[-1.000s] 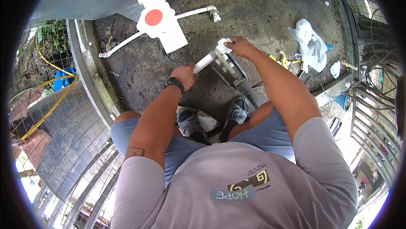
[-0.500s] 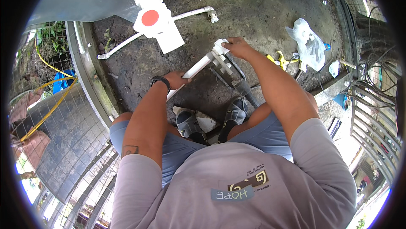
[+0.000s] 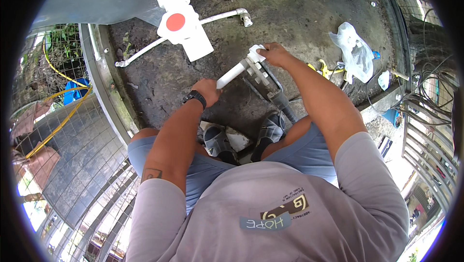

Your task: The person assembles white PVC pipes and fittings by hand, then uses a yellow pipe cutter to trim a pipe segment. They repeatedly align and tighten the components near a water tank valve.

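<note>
A white plastic pipe point(image 3: 232, 75) slants up and to the right between my hands. My left hand point(image 3: 208, 89), with a black watch at its wrist, is closed round the pipe's lower part and hides the rest of it. At the upper end sits a white pipe fitting point(image 3: 255, 53). The fingers of my right hand point(image 3: 274, 55) are closed on that fitting. Just below it, a grey metal tool with jaws point(image 3: 258, 74) and a dark handle lies close to the pipe; I cannot tell whether they touch.
Ahead on the left stands a large white fitting with a red disc point(image 3: 175, 22), with thin white pipes point(image 3: 220, 17) by it. To the right lie a clear plastic bag point(image 3: 355, 51) and a yellow tool point(image 3: 325, 70). Wire mesh point(image 3: 72, 165) borders the left; black cables point(image 3: 425, 90) hang right.
My left hand has turned and wrapped more fully round the pipe, its wrist moving right. The pipe's length below that hand no longer shows. My right hand stays on the fitting.
</note>
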Demonstrator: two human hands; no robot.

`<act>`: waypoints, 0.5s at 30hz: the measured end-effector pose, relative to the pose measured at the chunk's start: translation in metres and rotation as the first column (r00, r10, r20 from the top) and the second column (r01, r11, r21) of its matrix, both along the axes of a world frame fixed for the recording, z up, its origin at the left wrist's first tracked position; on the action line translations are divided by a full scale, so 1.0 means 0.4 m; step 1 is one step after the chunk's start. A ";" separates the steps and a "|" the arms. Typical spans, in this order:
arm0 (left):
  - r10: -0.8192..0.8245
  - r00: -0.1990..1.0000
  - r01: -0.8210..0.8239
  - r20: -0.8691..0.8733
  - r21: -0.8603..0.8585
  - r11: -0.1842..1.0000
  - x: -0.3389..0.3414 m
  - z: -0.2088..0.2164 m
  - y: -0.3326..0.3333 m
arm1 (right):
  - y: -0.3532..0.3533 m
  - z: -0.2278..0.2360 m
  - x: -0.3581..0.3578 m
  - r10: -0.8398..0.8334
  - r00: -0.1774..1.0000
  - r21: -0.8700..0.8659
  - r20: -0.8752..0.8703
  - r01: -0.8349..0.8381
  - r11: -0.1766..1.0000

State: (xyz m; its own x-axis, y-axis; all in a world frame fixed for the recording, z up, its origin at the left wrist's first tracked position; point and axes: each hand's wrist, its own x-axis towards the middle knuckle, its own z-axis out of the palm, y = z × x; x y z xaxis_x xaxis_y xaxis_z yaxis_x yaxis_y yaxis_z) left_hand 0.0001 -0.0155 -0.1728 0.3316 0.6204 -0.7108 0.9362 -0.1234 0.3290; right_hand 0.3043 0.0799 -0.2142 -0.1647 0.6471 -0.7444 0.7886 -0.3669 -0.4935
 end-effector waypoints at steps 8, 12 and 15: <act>0.116 0.992 -0.111 -0.046 0.106 0.988 0.021 -0.030 -0.049 | -0.011 -0.039 0.004 -0.010 1.000 0.100 0.030 0.007 0.995; 0.103 0.992 -0.105 0.073 0.017 0.994 0.019 -0.009 -0.025 | -0.020 -0.029 0.002 -0.040 0.999 0.092 0.006 0.040 0.995; 0.170 0.964 -0.161 0.206 -0.061 0.985 0.016 -0.079 -0.008 | -0.019 0.036 -0.020 -0.079 0.996 0.046 -0.045 0.081 0.996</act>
State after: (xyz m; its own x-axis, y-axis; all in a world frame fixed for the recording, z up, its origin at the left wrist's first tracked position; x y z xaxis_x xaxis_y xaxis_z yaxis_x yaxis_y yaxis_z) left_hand 0.0065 -0.0188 -0.2042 0.3713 0.6493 -0.6637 0.8518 0.0463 0.5219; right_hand 0.2965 0.0724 -0.2000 -0.1423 0.6940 -0.7058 0.7353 -0.4033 -0.5448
